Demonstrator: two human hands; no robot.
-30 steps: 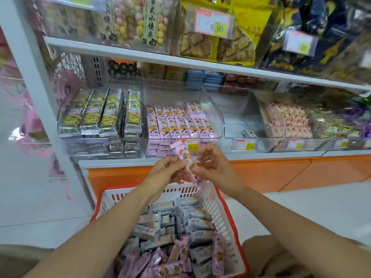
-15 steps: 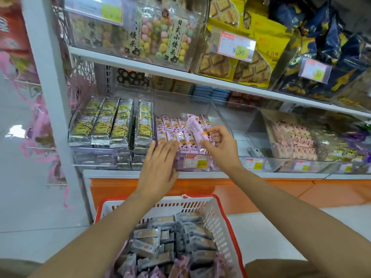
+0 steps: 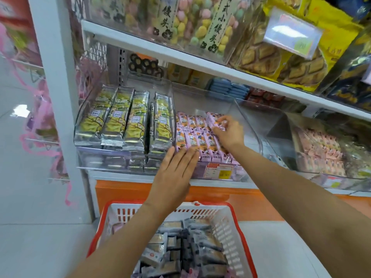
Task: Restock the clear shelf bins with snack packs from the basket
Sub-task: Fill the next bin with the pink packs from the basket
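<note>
Clear bin (image 3: pixel 248 123): holding rows of pink packs (image 3: pixel 191 138).
Basket (image 3: pixel 235 214): carrying grey packs (image 3: pixel 200 252).
Left hand (image 3: pixel 174 177): lying flat, fingers straight, pressing the front row.
Right hand (image 3: pixel 229 132): pinching a single pack (image 3: pixel 213 119).

basket (image 3: pixel 230 212) below shelf bins (image 3: pixel 249 125), packs (image 3: pixel 192 137) in bins

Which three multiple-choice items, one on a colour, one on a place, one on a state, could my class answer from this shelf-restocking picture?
1. What colour is the basket rim? A blue; B red; C green.
2. Where is the right hand? A in the basket; B over the middle clear bin; C out of view.
3. How does the left hand lie? A flat, fingers straight; B in a fist; C round a pack.
Answers: B, the rim shows red; B, it pinches a pink pack above that bin's rows; A, its fingers rest straight on the front pink packs.
</note>
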